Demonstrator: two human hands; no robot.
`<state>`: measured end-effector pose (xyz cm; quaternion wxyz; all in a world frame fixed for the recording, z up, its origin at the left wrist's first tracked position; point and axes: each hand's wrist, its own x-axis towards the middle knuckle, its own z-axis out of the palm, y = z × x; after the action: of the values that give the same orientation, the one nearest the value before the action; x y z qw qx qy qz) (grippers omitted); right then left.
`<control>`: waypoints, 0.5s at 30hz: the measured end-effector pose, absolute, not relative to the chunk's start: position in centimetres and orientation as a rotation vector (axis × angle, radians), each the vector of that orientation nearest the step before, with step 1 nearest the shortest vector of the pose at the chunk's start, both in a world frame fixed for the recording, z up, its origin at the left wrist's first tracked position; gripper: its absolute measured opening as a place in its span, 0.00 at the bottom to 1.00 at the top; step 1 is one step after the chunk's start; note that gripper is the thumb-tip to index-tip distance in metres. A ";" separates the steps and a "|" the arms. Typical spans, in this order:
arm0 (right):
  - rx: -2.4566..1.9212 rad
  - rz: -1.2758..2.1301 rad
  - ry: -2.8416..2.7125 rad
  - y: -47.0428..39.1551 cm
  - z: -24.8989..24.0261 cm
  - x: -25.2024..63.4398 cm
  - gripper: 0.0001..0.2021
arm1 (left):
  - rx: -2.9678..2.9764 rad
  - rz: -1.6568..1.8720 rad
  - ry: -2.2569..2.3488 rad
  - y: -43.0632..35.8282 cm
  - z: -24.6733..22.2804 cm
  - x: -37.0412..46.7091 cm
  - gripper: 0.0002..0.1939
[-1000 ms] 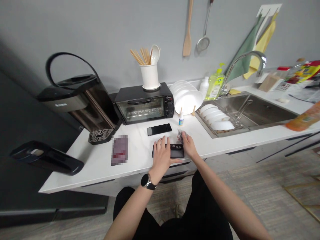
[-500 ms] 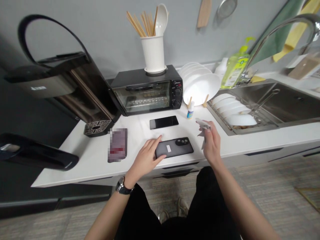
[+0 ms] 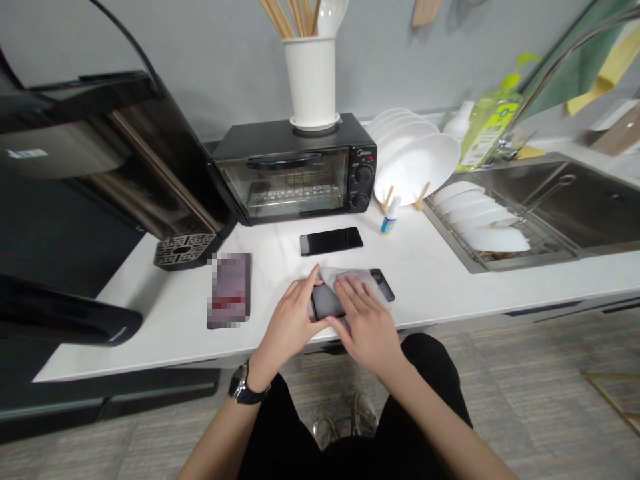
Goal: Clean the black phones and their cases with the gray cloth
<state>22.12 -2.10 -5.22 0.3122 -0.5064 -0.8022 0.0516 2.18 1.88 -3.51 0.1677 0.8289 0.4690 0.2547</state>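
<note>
On the white counter, a dark phone case [image 3: 329,304] with a camera cutout area lies back side up near the front edge. My left hand [image 3: 290,312] grips its left end between thumb and fingers. A thin grey cloth [image 3: 333,275] is spread over the middle of the case. My right hand [image 3: 367,321] presses the cloth down, its fingers lying nearly flat on top. Cloth and hand hide most of the case's back. Just behind is a black phone [image 3: 331,241], screen up. Farther back to the right stands a small white spray bottle [image 3: 391,216] with a blue label.
A toaster oven [image 3: 295,173] stands behind, bearing a white holder [image 3: 311,80] of chopsticks. To the left are a blurred-out purplish object [image 3: 230,290] and a black drinks machine [image 3: 175,167]. Racked plates [image 3: 417,167] and a sink [image 3: 590,200] with bowls are at right.
My right hand has come left with the cloth, from beside the case onto its back. The cloth now covers the white label. My left hand keeps hold of the case's left end.
</note>
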 end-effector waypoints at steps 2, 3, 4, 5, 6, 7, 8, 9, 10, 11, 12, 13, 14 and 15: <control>-1.213 0.243 -2.195 -2.4 -4.7 20.3 0.30 | 2.363 0.692 1.360 1.9 -3.6 2.1 0.53; -1.164 0.284 -2.225 -2.5 -4.6 19.7 0.29 | 2.369 0.675 1.374 1.9 -3.6 2.1 0.53; -1.123 0.313 -2.251 -2.6 -4.4 19.5 0.28 | 2.378 0.662 1.387 1.9 -3.6 2.1 0.52; -1.092 0.327 -2.272 -2.7 -4.4 19.6 0.27 | 2.391 0.654 1.399 1.9 -3.7 2.1 0.52; -1.070 0.326 -2.288 -2.8 -4.4 20.0 0.26 | 2.405 0.657 1.408 1.8 -3.7 2.1 0.52; -1.055 0.315 -2.302 -2.9 -4.5 20.5 0.25 | 2.415 0.665 1.406 1.8 -3.7 2.1 0.52; -1.046 0.295 -2.313 -3.1 -4.6 21.3 0.25 | 2.418 0.680 1.395 1.8 -3.7 2.1 0.52; -1.054 0.267 -2.315 -3.2 -4.7 22.1 0.25 | 2.413 0.700 1.379 1.8 -3.7 2.1 0.52; -1.080 0.232 -2.307 -3.3 -4.9 23.0 0.25 | 2.403 0.722 1.361 1.7 -3.7 2.1 0.53; -1.121 0.190 -2.289 -3.4 -5.1 24.0 0.25 | 2.390 0.740 1.347 1.7 -3.6 2.1 0.53; -1.173 0.144 -2.262 -3.5 -5.3 24.9 0.25 | 2.375 0.753 1.343 1.7 -3.5 2.1 0.54; -1.231 0.097 -2.227 -3.5 -5.5 25.8 0.25 | 2.361 0.758 1.347 1.7 -3.4 2.2 0.56; -1.293 0.052 -2.189 -3.4 -5.7 26.6 0.25 | 2.349 0.755 1.356 1.7 -3.3 2.2 0.57; -1.348 0.010 -2.152 -3.3 -6.0 27.2 0.26 | 2.340 0.748 1.361 1.7 -3.2 2.2 0.57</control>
<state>27.24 -3.28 -5.95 0.2965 -0.5069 -0.8094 0.0037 2.24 1.69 -3.22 0.1657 0.8218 0.4779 0.2625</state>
